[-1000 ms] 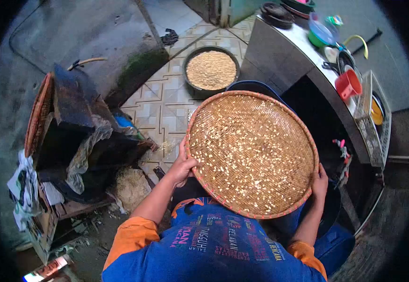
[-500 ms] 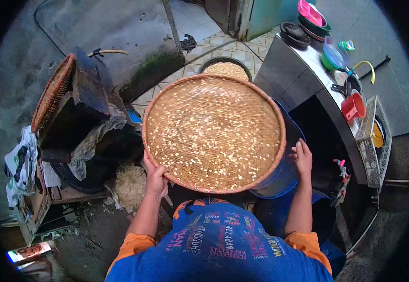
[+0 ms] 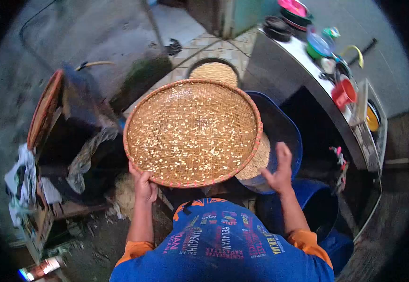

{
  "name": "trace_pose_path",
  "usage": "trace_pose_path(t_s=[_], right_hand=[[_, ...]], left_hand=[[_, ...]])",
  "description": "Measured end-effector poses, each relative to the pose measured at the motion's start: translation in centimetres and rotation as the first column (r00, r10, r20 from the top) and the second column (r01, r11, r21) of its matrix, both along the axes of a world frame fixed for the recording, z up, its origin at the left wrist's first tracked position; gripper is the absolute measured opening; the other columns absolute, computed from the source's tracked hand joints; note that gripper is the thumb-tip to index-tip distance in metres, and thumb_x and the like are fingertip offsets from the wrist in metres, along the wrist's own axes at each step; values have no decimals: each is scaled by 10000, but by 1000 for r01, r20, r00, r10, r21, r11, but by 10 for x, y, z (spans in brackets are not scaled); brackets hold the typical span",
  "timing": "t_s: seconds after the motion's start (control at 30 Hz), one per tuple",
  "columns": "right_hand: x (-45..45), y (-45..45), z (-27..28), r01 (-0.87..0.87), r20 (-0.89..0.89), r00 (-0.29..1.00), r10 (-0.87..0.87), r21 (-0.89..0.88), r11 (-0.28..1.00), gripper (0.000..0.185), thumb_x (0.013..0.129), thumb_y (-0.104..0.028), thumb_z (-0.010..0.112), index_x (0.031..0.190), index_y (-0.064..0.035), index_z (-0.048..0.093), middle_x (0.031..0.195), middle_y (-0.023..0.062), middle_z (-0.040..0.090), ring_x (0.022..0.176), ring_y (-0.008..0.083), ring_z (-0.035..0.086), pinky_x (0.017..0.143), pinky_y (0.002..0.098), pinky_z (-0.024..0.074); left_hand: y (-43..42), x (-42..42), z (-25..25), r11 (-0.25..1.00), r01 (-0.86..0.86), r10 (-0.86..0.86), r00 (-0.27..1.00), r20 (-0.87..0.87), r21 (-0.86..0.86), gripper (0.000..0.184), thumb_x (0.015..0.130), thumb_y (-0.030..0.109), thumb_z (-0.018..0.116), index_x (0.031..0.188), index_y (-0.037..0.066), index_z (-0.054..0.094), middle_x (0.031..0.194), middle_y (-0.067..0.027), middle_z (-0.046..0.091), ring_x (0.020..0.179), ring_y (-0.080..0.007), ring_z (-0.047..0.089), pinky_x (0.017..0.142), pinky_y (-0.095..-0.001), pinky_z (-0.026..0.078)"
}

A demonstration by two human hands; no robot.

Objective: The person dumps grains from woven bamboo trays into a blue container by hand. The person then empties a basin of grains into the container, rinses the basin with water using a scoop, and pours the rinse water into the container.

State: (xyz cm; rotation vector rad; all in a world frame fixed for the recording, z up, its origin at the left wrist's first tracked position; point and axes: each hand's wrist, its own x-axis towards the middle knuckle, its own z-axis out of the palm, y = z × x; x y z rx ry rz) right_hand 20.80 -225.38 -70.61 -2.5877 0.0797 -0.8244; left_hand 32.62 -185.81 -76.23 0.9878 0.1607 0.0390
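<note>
My left hand grips the lower left rim of a round woven tray, which has pale bits scattered over it. Off the tray, to its right, my right hand has its fingers apart and holds nothing. Beneath that hand stands a blue tub with pale grains inside, partly covered by the tray. Beyond the tray's far edge, a dark basin holds more pale grains.
On the right, a counter carries a red cup, a green bowl and a dish rack. Another blue container stands at lower right. Another woven tray leans at left, near clear plastic.
My right hand has let go of the tray's right rim and opened beside it. The tray has moved left in my left hand, and the grains in the blue tub now show.
</note>
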Motion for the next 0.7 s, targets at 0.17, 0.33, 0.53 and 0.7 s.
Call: trace_pose_path(t_s=[0.17, 0.33, 0.53, 0.7], right_hand=[[-15, 30, 7, -127, -22, 992, 125, -263, 956, 685, 617, -396, 813, 1141, -37, 556, 1200, 190, 498, 1209, 338, 465, 1058, 523, 318], [-44, 75, -38, -119, 330, 918, 220, -300, 947, 535, 597, -493, 807, 811, -63, 572, 767, 81, 547, 762, 282, 562, 900, 505, 418], [-73, 84, -13, 341, 382, 868, -319, 10, 940, 535, 587, -472, 821, 766, -45, 552, 761, 112, 575, 741, 319, 554, 753, 412, 449], [-87, 57, -50, 498, 214, 805, -554, 265, 826, 380, 710, -345, 805, 781, -45, 583, 752, 75, 589, 718, 235, 557, 690, 359, 446]], left_hand=[[8, 31, 30, 958, 285, -286, 956, 71, 22, 811, 748, 10, 479, 1471, 154, 141, 1433, -115, 319, 1264, -281, 419, 1005, -423, 428], [33, 46, 29, 901, 419, -433, 882, 184, 110, 667, 945, 305, 475, 1482, 236, 86, 1420, -204, 337, 1127, -348, 550, 887, -440, 516], [-59, 82, 17, 628, 770, -768, 636, -70, 113, 678, 931, 554, 437, 1466, 237, 169, 1299, -255, 437, 957, -399, 637, 739, -395, 578], [-106, 67, -31, 390, 918, -873, 393, -289, 70, 652, 908, 561, 485, 1411, 191, 297, 1279, -190, 440, 968, -364, 626, 792, -416, 552]])
